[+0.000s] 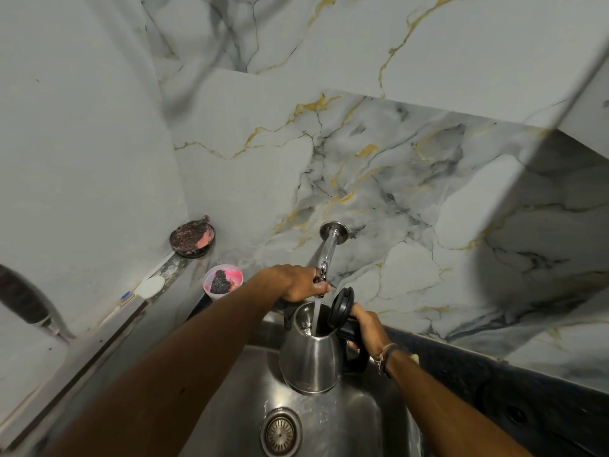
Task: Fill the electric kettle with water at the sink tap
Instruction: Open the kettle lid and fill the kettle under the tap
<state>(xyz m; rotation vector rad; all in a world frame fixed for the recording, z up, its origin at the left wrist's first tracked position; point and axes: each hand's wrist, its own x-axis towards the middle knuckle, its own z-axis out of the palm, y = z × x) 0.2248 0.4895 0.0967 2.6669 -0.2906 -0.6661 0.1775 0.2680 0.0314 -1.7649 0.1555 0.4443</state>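
A stainless steel electric kettle with a black handle hangs over the steel sink. Its black lid stands flipped up. My right hand grips the kettle's handle. A chrome tap juts out of the marble wall, and a stream of water runs from it into the kettle's open mouth. My left hand is closed around the tap's end, where its knob is hidden under my fingers.
A pink cup with dark contents stands left of the tap, and a round dark lid leans in the corner. The sink drain lies below the kettle. A dark countertop runs to the right. A white shelf overhangs at the upper right.
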